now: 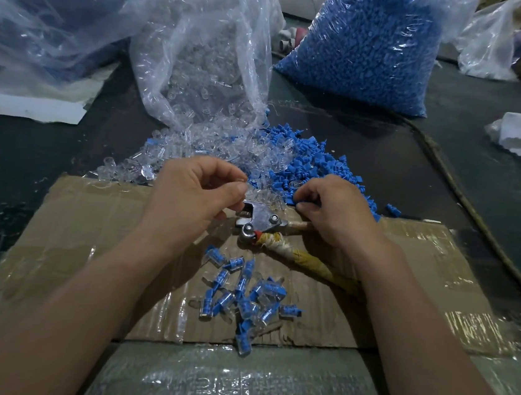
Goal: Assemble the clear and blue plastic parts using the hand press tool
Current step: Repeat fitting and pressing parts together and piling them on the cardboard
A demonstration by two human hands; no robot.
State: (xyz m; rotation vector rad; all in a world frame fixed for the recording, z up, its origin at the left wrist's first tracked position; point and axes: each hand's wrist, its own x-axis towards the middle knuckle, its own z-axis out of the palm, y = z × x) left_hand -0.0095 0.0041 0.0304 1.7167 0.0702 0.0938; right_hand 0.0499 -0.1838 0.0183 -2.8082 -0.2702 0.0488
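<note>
My left hand [195, 190] pinches a small clear plastic part [243, 185] between thumb and fingers, just above the metal jaw of the hand press tool [261, 221]. The tool lies on the cardboard sheet [87, 226], its tape-wrapped handles running right under my right wrist. At the edge of the loose blue parts pile [308, 167], my right hand [333, 205] has curled fingers on a blue part [301, 206]. Loose clear parts [199, 154] lie behind my left hand. Several assembled clear-and-blue pieces [241, 296] lie on the cardboard below the tool.
An open clear bag of clear parts [203, 61] stands behind the piles. A full bag of blue parts [374, 41] stands at the back right. More plastic bags [46, 10] lie at the far left. A cord [466, 201] runs along the right.
</note>
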